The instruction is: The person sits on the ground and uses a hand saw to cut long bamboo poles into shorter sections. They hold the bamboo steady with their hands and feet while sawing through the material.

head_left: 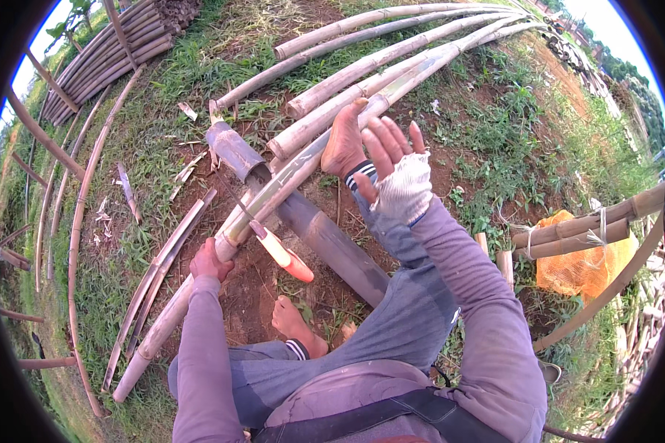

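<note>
A long bamboo pole (pixel 270 196) runs from the lower left to the upper right across a thick dark bamboo log (pixel 332 240) on the ground. My bare left hand (pixel 211 262) is closed round the pole below the log. A large knife (pixel 284 255) with an orange and pale handle lies against the pole, its dark blade pointing up and left; whether the blade is sunk in the bamboo I cannot tell. My right hand (pixel 395 166), in a white fingerless glove, is raised with fingers spread, holding nothing. It is beside my right foot (pixel 342 140), which rests by the pole.
Several bamboo poles (pixel 347 111) fan out ahead. Split bamboo pieces (pixel 155 284) lie at left, near a bamboo rail (pixel 76 244). A stack of poles (pixel 111 59) stands far left. At right are tied bamboo (pixel 573 230) and an orange mesh bag (pixel 561 273). My left foot (pixel 295 325) is near the log.
</note>
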Demonstrator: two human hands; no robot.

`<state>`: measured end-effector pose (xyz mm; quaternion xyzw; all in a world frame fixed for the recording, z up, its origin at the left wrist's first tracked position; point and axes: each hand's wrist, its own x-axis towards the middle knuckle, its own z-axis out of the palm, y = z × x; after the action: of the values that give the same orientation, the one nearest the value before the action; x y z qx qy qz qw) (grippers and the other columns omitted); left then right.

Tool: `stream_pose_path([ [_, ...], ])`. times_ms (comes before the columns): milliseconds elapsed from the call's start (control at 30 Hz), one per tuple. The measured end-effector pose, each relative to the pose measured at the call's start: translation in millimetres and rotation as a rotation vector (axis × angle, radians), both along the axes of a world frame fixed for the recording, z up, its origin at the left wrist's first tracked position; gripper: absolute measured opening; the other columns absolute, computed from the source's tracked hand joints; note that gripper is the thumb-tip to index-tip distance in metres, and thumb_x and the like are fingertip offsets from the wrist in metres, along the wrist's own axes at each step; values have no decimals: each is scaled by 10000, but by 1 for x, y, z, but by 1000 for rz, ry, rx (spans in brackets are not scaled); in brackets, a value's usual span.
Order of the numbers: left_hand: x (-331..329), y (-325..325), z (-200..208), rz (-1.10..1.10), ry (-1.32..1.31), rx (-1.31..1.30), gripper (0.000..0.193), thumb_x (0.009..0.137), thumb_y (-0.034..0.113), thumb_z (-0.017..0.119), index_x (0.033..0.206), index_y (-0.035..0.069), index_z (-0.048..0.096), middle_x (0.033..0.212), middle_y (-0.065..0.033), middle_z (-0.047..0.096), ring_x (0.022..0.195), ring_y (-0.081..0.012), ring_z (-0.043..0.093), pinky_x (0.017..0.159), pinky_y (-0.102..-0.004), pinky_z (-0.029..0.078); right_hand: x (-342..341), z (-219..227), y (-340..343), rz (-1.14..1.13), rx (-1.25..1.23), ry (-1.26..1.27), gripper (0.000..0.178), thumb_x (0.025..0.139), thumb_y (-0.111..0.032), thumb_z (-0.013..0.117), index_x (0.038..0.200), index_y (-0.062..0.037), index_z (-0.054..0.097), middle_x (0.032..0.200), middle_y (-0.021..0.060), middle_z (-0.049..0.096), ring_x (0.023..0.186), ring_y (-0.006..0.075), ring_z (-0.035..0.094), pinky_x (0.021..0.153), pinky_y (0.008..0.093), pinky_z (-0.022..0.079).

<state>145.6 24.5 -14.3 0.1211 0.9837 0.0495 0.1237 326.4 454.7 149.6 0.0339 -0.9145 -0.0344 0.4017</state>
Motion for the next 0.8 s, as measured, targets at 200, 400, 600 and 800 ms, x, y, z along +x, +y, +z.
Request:
stream_pose_path([
  [200, 1, 2, 6, 5, 8, 27, 720, 719, 353, 940, 1300, 112, 591, 1270, -154, 712, 1200, -388, 701, 1041, -503, 558, -15, -33, 25, -292, -502, -163, 706, 955, -410, 751, 1468, 44, 581, 1503, 310, 592, 1390, 437, 590, 1182, 509, 452],
  [400, 2, 3, 8, 5, 12, 13, 715, 715, 374, 941, 1286, 114, 598, 1276, -173, 713, 1197, -388, 706, 1034, -497, 561, -11, -68, 13, -608, -603, -921, 758, 1009, -562, 630, 1481, 29, 576, 1363, 298, 686, 1249, 433, 691, 1076, 516, 536],
  [600, 1, 4, 8, 5, -19, 6, 695, 735, 390, 925, 1279, 113, 592, 1301, -167, 705, 1247, -387, 680, 1066, -508, 522, 0, -94, 14, -554, -394, -658, 611, 994, -544, 651, 1235, 9, 748, 1091, 242, 790, 1017, 408, 779, 910, 527, 605],
  [800, -1, -4, -2, -5, 11, 19, 696, 733, 393, 923, 1283, 121, 593, 1312, -165, 701, 1251, -387, 678, 1068, -506, 516, -1, -84, 8, -555, -422, -744, 700, 983, -543, 662, 1374, 37, 641, 1123, 263, 776, 1057, 415, 767, 934, 520, 599],
])
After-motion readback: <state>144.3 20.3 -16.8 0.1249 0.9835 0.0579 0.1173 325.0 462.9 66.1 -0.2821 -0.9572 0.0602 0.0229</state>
